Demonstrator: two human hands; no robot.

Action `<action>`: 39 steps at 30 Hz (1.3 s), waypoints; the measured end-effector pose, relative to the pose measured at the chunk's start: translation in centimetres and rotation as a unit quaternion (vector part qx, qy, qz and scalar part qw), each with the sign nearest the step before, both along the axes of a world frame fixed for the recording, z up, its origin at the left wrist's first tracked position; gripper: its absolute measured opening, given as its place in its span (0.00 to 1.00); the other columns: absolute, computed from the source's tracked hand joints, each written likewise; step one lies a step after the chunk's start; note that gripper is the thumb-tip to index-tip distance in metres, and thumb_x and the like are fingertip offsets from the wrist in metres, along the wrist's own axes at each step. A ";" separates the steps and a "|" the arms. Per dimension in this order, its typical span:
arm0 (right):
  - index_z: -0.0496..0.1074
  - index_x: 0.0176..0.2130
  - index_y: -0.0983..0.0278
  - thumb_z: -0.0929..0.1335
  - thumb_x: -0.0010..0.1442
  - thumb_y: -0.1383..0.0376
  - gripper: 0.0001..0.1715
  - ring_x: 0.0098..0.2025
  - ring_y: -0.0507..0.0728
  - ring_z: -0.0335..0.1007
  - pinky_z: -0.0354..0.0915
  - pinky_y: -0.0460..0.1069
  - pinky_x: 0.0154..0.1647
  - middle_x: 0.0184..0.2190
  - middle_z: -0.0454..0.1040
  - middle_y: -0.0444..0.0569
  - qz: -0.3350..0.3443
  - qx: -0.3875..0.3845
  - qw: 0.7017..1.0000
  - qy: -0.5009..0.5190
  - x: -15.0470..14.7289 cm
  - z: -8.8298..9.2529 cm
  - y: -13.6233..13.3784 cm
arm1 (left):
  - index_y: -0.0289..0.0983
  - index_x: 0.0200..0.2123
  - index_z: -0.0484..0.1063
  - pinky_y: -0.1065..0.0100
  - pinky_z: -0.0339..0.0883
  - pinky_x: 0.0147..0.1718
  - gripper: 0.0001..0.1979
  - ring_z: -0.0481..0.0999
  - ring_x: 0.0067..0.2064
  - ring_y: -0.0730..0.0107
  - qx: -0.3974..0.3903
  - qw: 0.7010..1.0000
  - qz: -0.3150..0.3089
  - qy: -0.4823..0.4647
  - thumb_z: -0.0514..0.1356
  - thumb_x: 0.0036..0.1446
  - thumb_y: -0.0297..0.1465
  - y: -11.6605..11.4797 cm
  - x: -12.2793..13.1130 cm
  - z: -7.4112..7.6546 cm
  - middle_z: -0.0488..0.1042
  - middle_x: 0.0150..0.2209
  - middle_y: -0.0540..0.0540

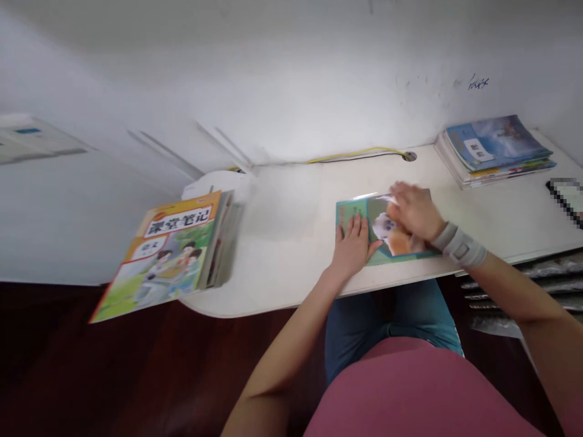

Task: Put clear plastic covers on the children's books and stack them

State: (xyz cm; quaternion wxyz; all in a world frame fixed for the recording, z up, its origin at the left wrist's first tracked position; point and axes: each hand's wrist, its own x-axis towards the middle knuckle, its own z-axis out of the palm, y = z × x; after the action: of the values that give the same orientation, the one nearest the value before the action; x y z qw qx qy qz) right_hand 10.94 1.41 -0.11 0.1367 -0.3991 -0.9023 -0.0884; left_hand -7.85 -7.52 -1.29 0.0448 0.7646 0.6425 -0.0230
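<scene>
On the white desk [273,267] before us lies a green book [385,229] with a fluffy animal on its cover, near the front edge. We lay our left hand [353,246] flat upon its left part, the fingers slightly spread. Our right hand [416,209], above a grey wristband [460,244], is over its right part; because of blur, we cannot tell whether its fingers press or pinch. Further left we see a book stack [168,255], and at right another pile [496,145].

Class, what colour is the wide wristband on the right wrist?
The wide wristband is light grey, seen in the head view.
</scene>
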 end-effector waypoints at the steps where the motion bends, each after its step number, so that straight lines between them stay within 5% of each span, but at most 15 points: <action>1: 0.61 0.61 0.72 0.58 0.66 0.58 0.29 0.65 0.63 0.52 0.49 0.59 0.63 0.62 0.62 0.60 0.083 -0.012 0.996 -0.024 0.1 -0.5 -1.5 | 0.27 0.66 0.49 0.45 0.44 0.63 0.35 0.46 0.69 0.50 -0.001 1.000 -0.003 0.002 0.39 0.66 0.47 0.4 0.1 -0.2 0.48 0.68 0.32; 3: 0.59 0.62 0.70 0.58 0.66 0.52 0.34 0.65 0.64 0.52 0.49 0.61 0.63 0.62 0.62 0.59 0.137 -0.043 0.988 -0.055 1.3 -1.7 -3.5 | 0.28 0.67 0.48 0.44 0.41 0.63 0.35 0.45 0.69 0.50 0.004 1.000 -0.003 0.007 0.38 0.66 0.47 0.7 -0.1 -0.4 0.46 0.68 0.34; 8: 0.59 0.61 0.78 0.56 0.65 0.49 0.41 0.65 0.70 0.52 0.53 0.65 0.59 0.63 0.57 0.70 -0.062 -0.042 0.996 -0.049 4.8 -3.6 -3.6 | 0.28 0.67 0.48 0.41 0.41 0.63 0.36 0.43 0.69 0.50 0.009 0.999 0.027 0.015 0.36 0.66 0.47 0.9 -0.3 -1.1 0.46 0.68 0.35; 13: 0.55 0.65 0.70 0.54 0.67 0.52 0.35 0.67 0.63 0.49 0.48 0.63 0.63 0.66 0.54 0.59 0.059 -0.082 0.993 -0.066 3.6 -3.5 -3.1 | 0.34 0.67 0.48 0.37 0.35 0.62 0.34 0.42 0.69 0.51 0.011 1.000 -0.029 0.004 0.35 0.66 0.47 1.5 -0.3 -1.2 0.46 0.69 0.39; 15: 0.56 0.64 0.70 0.54 0.67 0.54 0.33 0.66 0.64 0.50 0.49 0.63 0.62 0.65 0.56 0.60 -0.001 -0.093 0.993 -0.068 4.8 -3.1 -2.4 | 0.34 0.67 0.47 0.39 0.40 0.62 0.34 0.43 0.69 0.50 -0.004 1.000 -0.003 -0.006 0.37 0.66 0.47 1.2 -2.0 -1.0 0.46 0.69 0.39; 17: 0.61 0.61 0.73 0.56 0.66 0.55 0.32 0.64 0.69 0.53 0.53 0.65 0.58 0.63 0.58 0.66 -0.132 -0.088 0.986 -0.053 6.8 -2.6 -1.0 | 0.31 0.66 0.50 0.43 0.48 0.61 0.34 0.47 0.68 0.47 -0.003 0.998 0.055 -0.017 0.40 0.65 0.46 1.1 -4.1 -0.7 0.49 0.68 0.35; 20: 0.72 0.48 0.69 0.58 0.65 0.56 0.25 0.57 0.66 0.63 0.60 0.59 0.52 0.57 0.67 0.64 -0.218 -0.118 0.969 -0.001 8.8 -1.9 1.7 | 0.28 0.58 0.63 0.52 0.59 0.56 0.28 0.63 0.61 0.48 0.033 0.990 0.131 -0.041 0.44 0.65 0.43 2.3 -6.4 0.0 0.64 0.60 0.30; 24: 0.76 0.34 0.67 0.58 0.64 0.55 0.25 0.41 0.60 0.71 0.62 0.52 0.42 0.38 0.76 0.59 -0.277 -0.187 0.939 0.075 7.4 -1.2 5.3 | 0.34 0.45 0.72 0.58 0.66 0.46 0.22 0.74 0.49 0.53 0.006 0.976 0.199 -0.094 0.45 0.64 0.41 6.8 -6.3 0.9 0.72 0.49 0.34; 29: 0.74 0.33 0.66 0.65 0.58 0.58 0.15 0.37 0.58 0.70 0.62 0.50 0.38 0.35 0.77 0.55 -0.285 -0.215 0.927 0.114 5.4 -1.3 7.7 | 0.34 0.41 0.72 0.63 0.66 0.42 0.17 0.75 0.46 0.56 -0.022 0.967 0.222 -0.122 0.52 0.61 0.41 11.3 -5.9 1.1 0.76 0.44 0.37; 34: 0.71 0.40 0.66 0.63 0.59 0.64 0.12 0.37 0.60 0.70 0.63 0.52 0.37 0.37 0.76 0.56 -0.276 -0.168 0.940 0.112 4.9 -1.7 7.3 | 0.37 0.43 0.69 0.65 0.65 0.41 0.12 0.74 0.47 0.61 0.008 0.966 0.222 -0.130 0.51 0.61 0.35 11.2 -5.6 0.7 0.76 0.45 0.41; 39: 0.66 0.49 0.69 0.58 0.64 0.66 0.17 0.43 0.64 0.70 0.62 0.54 0.40 0.41 0.75 0.64 -0.289 -0.085 0.953 0.028 3.2 -1.8 6.3 | 0.35 0.46 0.68 0.56 0.61 0.47 0.14 0.71 0.51 0.52 0.091 0.973 0.205 -0.047 0.47 0.63 0.32 10.4 -4.2 0.0 0.75 0.46 0.35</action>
State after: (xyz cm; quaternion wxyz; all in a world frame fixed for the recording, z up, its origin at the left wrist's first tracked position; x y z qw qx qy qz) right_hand 14.11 7.71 -1.96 0.0961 -0.6549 -0.7487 -0.0354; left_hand -12.00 2.84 -1.30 0.0087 0.6179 0.7820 0.0814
